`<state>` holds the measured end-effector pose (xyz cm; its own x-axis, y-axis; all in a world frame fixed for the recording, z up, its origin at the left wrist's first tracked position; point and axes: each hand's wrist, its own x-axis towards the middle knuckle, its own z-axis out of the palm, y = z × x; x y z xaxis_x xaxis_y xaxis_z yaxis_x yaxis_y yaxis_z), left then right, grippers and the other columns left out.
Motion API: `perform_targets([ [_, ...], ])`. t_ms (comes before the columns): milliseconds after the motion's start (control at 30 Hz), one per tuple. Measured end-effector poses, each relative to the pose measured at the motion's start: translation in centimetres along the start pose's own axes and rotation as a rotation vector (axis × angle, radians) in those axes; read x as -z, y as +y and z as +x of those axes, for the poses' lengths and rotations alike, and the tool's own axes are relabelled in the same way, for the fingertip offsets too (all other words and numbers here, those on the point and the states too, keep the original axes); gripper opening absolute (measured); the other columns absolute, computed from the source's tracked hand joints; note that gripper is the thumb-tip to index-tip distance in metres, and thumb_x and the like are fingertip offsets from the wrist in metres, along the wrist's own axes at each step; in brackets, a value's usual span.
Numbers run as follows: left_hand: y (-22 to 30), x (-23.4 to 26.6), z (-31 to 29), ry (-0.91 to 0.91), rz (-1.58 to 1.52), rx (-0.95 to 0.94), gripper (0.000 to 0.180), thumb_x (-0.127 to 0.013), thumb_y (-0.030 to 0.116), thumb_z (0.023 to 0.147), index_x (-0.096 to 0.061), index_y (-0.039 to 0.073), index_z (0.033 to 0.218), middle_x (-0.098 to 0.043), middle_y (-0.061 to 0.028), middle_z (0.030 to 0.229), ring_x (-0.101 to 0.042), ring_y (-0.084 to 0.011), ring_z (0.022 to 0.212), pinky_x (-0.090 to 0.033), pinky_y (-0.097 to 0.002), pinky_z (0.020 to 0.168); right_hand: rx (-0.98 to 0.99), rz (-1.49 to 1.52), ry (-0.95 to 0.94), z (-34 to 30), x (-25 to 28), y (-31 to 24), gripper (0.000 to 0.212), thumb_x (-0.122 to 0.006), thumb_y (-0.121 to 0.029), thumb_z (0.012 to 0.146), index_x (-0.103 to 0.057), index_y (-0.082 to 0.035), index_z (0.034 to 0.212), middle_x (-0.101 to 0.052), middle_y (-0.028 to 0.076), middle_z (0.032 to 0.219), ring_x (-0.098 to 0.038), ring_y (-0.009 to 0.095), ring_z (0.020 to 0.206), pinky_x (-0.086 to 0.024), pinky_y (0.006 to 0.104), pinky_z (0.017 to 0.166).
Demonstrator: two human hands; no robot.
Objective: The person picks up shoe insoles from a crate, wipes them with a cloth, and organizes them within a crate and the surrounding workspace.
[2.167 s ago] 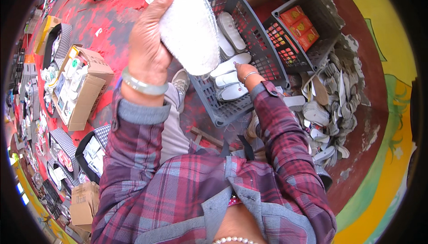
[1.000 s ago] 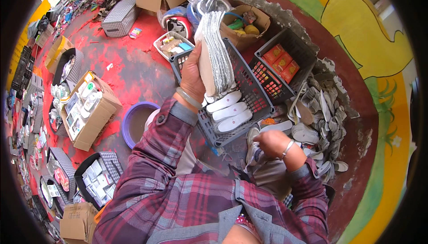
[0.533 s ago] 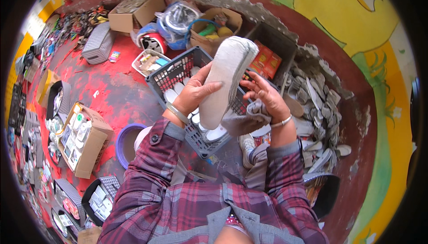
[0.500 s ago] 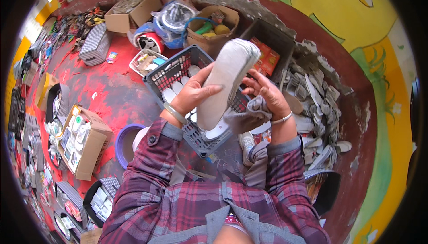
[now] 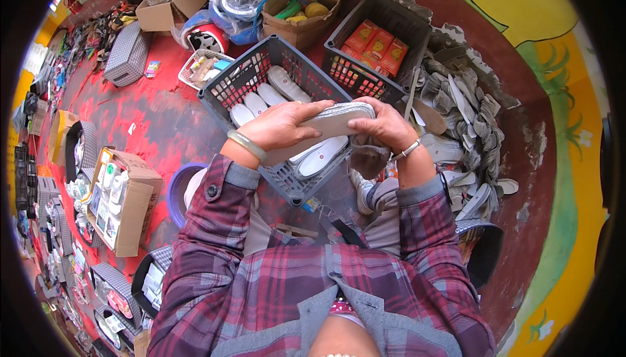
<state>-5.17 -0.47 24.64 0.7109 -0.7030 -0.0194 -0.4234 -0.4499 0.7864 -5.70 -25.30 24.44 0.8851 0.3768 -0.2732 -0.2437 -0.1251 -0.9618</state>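
Observation:
Both my hands hold a stack of pale grey insoles (image 5: 326,124) nearly level over a dark grey plastic crate (image 5: 270,49). My left hand (image 5: 287,125) grips one end, fingers on top and thumb along the face. At the other end, my right hand (image 5: 385,124) is closed on the stack, thumb on its near side. A grey-brown cloth (image 5: 370,159) hangs below the right hand; how it is held is hidden. Inside the crate lie several white insoles (image 5: 287,84), with another bundle of white insoles (image 5: 319,161) in its near corner.
A second dark crate (image 5: 417,28) with orange boxes (image 5: 376,47) stands beyond. To the right, a large heap of grey insoles (image 5: 463,129) lies against the wall. A purple basin (image 5: 179,194) and a cardboard box (image 5: 134,210) of goods are at left.
The insole stack has turned from tilted upright to nearly level and come lower. My right hand, formerly apart with spread fingers, now grips its end. The view has shifted slightly.

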Motion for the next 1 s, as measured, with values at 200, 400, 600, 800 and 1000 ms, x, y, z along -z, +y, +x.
perform_targets([
  [200,-0.9,3.4,-1.1,0.105,-0.291,0.19,0.061,-0.066,0.02,0.08,-0.04,0.011,0.134,-0.061,-0.0068,0.094,-0.057,-0.013,0.085,-0.044,-0.0248,0.077,0.083,0.237,0.063,0.1,0.9,-0.1,0.036,-0.071,-0.012,0.074,-0.057,0.0,0.104,-0.062,0.004,0.091,-0.057,0.011,0.081,-0.046,0.0228,0.07],
  [400,-1.7,4.6,-2.2,0.379,-1.286,-0.189,0.066,-0.047,0.048,0.089,-0.034,0.001,0.133,-0.051,-0.014,0.121,-0.051,-0.022,0.111,-0.04,-0.0362,0.094,0.138,0.752,0.044,0.3,1.1,0.6,0.046,-0.065,-0.017,0.08,-0.048,0.003,0.118,-0.059,0.014,0.108,-0.061,0.026,0.093,-0.052,0.0394,0.08],
  [600,-1.1,2.9,-0.4,0.762,-1.338,-0.432,0.063,-0.039,0.053,0.091,-0.038,0.001,0.126,-0.051,-0.0115,0.115,-0.049,-0.0199,0.108,-0.037,-0.0345,0.095,-0.092,1.039,0.074,1.8,-0.9,1.9,0.05,-0.063,-0.021,0.083,-0.043,0.003,0.121,-0.057,0.02,0.11,-0.061,0.034,0.092,-0.054,0.0476,0.076],
  [800,-1.9,2.6,0.4,1.074,-1.145,-0.335,0.043,-0.048,0.041,0.092,-0.054,0.001,0.107,-0.06,-0.0048,0.094,-0.057,-0.0115,0.087,-0.044,-0.0246,0.08,-0.138,0.989,0.014,1.5,-2.1,2.3,0.051,-0.063,-0.025,0.083,-0.043,0.001,0.123,-0.058,0.02,0.109,-0.062,0.035,0.089,-0.055,0.0453,0.075],
  [1000,-3.5,2.9,0.3,1.096,-1.281,-0.319,0.03,-0.047,0.026,0.093,-0.057,0.0,0.103,-0.061,-0.008,0.094,-0.058,-0.0158,0.089,-0.046,-0.0288,0.083,-0.005,0.844,-0.029,1.2,-3.3,0.9,0.051,-0.045,-0.031,0.093,-0.037,0.004,0.129,-0.05,0.021,0.122,-0.054,0.032,0.108,-0.045,0.0446,0.094],
])
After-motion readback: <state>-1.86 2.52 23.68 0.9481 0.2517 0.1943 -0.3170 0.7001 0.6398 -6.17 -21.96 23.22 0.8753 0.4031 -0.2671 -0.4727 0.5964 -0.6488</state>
